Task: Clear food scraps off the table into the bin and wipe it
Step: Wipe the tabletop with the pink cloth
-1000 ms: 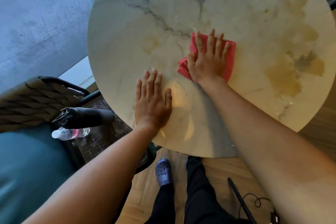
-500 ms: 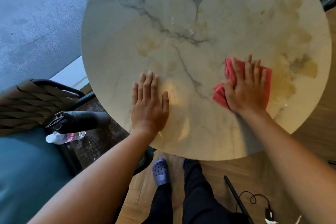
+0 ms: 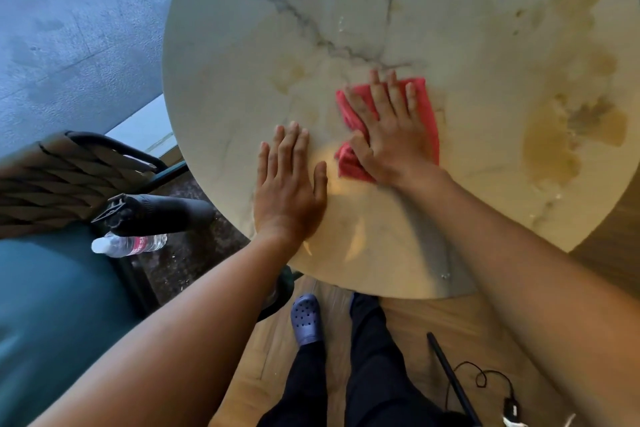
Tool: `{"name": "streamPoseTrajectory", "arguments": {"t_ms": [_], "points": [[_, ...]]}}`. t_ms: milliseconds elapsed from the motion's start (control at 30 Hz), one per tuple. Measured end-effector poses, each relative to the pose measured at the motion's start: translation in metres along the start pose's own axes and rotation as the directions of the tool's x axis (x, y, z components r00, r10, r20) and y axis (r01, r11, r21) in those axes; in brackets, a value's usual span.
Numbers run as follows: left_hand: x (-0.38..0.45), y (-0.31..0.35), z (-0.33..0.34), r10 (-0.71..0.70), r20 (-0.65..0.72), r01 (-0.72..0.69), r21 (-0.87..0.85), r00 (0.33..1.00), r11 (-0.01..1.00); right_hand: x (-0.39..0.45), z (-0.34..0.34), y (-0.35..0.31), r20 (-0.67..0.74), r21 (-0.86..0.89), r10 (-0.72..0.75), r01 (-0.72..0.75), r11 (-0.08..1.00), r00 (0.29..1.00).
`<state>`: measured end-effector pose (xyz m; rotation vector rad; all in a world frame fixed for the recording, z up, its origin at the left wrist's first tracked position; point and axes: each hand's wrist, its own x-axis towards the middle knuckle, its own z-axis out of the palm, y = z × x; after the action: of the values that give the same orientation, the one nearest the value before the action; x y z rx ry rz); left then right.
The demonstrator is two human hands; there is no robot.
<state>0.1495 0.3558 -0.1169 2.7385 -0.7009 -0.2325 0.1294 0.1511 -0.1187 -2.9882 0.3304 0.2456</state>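
A round marble table (image 3: 242,45) with grey veins and yellowish patches fills the upper view. My right hand (image 3: 391,128) lies flat, fingers spread, pressing a folded red cloth (image 3: 427,114) onto the tabletop near its middle. My left hand (image 3: 289,184) rests palm down on the table's near edge, just left of the cloth, holding nothing. A few small wet specks glint at the table's far right. No bin is in view.
A woven chair (image 3: 52,177) with a teal seat (image 3: 41,305) stands at the left; a black device (image 3: 156,213) and a plastic water bottle (image 3: 128,244) lie on it. My legs and a blue clog (image 3: 306,317) are below, beside a black rod (image 3: 450,378) and cable.
My right hand slid the red cloth to the right across the table, then back left to the middle beside my left hand. My left hand stayed planted.
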Motion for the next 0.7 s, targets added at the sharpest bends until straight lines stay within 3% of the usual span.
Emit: {"name": "streamPoseTrajectory", "arguments": {"t_ms": [100, 167, 333, 467, 533, 700], "points": [[-0.001, 0.000, 0.000, -0.001, -0.012, 0.001, 0.002, 1.000, 1.000, -0.067, 0.008, 0.022, 0.007, -0.016, -0.095, 0.095, 0.995, 0.995], [-0.001, 0.001, -0.001, -0.004, -0.006, 0.004, 0.005, 1.000, 1.000, -0.088, 0.008, 0.049, 0.001, -0.022, -0.061, 0.061, 0.998, 0.998], [-0.001, 0.001, -0.002, -0.003, 0.001, 0.003, -0.015, 1.000, 1.000, -0.046, -0.003, 0.084, -0.014, -0.018, 0.213, -0.213, 0.977, 0.977], [-0.001, 0.001, 0.001, -0.013, -0.019, 0.012, -0.018, 1.000, 1.000, 0.044, -0.018, 0.059, -0.018, 0.054, 0.405, -0.403, 0.913, 0.914], [-0.001, 0.000, 0.001, -0.007, -0.025, 0.007, -0.013, 1.000, 1.000, 0.079, -0.020, 0.028, -0.012, 0.058, 0.367, -0.366, 0.929, 0.930], [0.000, -0.003, 0.003, 0.010, -0.021, -0.011, -0.021, 1.000, 1.000, 0.083, -0.011, -0.026, 0.009, -0.008, 0.051, -0.051, 0.999, 0.999]]}}
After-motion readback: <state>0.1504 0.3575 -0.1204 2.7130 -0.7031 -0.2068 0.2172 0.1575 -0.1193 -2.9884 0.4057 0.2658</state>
